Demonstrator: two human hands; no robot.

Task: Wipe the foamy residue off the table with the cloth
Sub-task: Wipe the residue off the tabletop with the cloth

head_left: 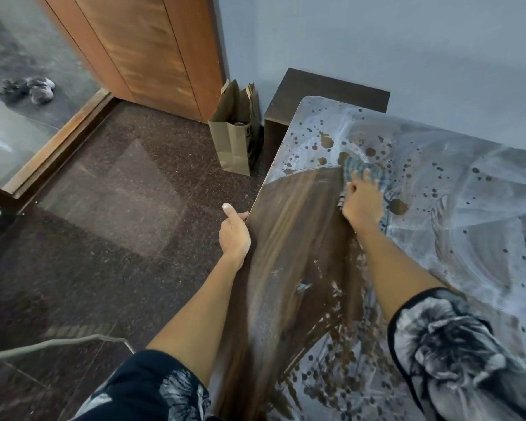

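Observation:
A dark wood table (289,232) runs from the bottom middle to the upper right. A pale foamy film (456,226) with brown spots covers its far end and right side. A bare, wet strip of wood shows along the left edge. My right hand (362,202) presses a blue-green checked cloth (359,171) flat on the table, at the border between the bare strip and the foam. My left hand (234,235) grips the table's left edge, thumb up.
A brown paper bag (234,138) stands on the speckled floor by the table's far corner, next to a dark low cabinet (325,89). A wooden door (152,50) is behind. A grey cable (58,344) lies on the floor at the lower left.

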